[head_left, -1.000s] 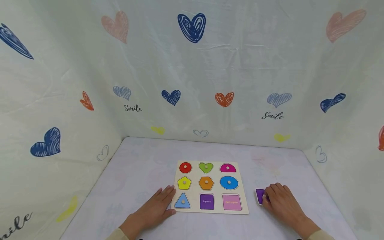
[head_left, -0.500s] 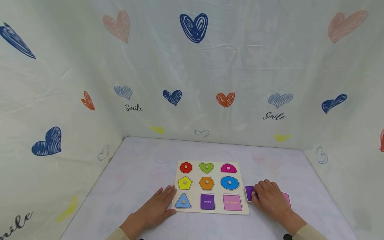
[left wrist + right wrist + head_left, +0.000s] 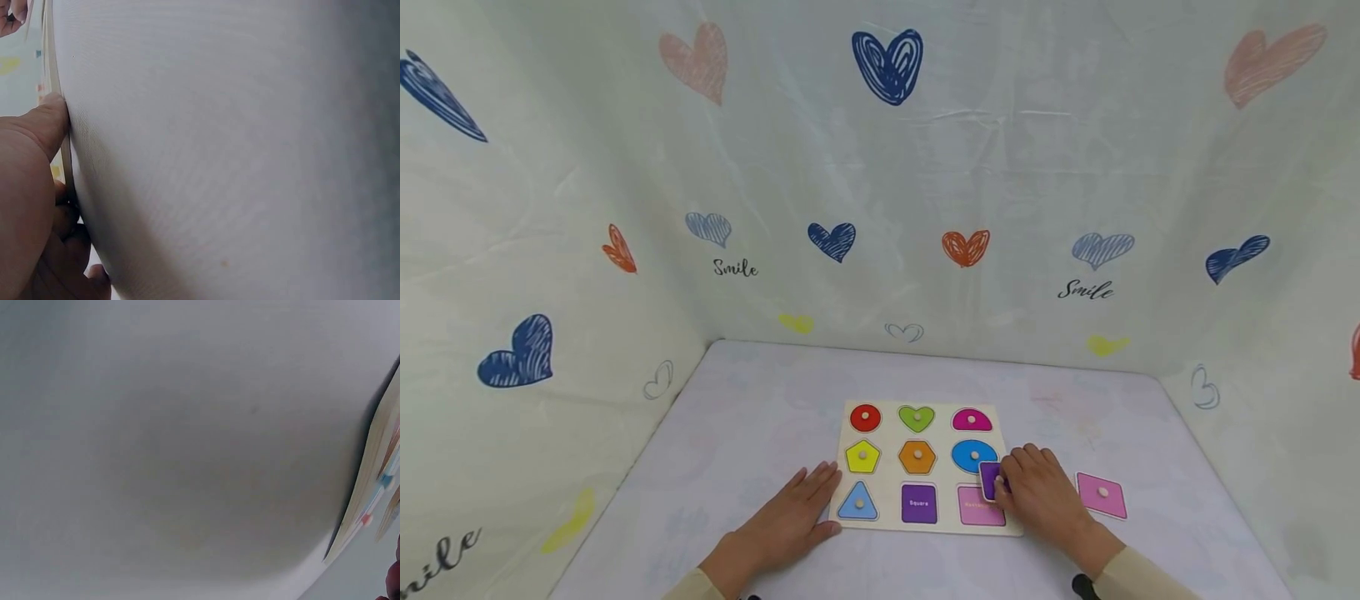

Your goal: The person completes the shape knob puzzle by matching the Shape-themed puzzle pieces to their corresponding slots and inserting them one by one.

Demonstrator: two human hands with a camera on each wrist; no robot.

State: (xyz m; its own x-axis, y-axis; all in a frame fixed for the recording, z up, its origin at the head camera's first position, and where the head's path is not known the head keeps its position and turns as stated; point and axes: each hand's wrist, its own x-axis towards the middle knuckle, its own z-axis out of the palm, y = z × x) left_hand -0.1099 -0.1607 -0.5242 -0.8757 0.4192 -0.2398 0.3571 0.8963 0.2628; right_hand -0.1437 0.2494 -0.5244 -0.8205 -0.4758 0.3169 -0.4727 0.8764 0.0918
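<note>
A cream wooden shape puzzle board (image 3: 887,467) lies mid-table, with bare recesses marked Square (image 3: 919,503) and Rectangular (image 3: 973,508) in its front row. My right hand (image 3: 1041,492) pinches a purple square puzzle piece (image 3: 991,481) over the board's right side, where it overlaps the blue oval and the pink recess. Its knob is hidden by the fingers. Flat beside the board's left edge, my left hand (image 3: 790,517) has its fingertips and thumb at the edge. In the left wrist view the thumb (image 3: 47,122) touches the board's side.
A pink rectangular piece (image 3: 1102,495) with a knob lies on the table (image 3: 760,400) right of my right hand. Seated in the board are several knobbed shapes, among them a red circle (image 3: 865,417), an orange hexagon (image 3: 917,457) and a blue triangle (image 3: 858,502).
My right hand has carried the purple square piece leftward from the table to over the board. The pink rectangular piece has come into view behind it. The left hand stays put.
</note>
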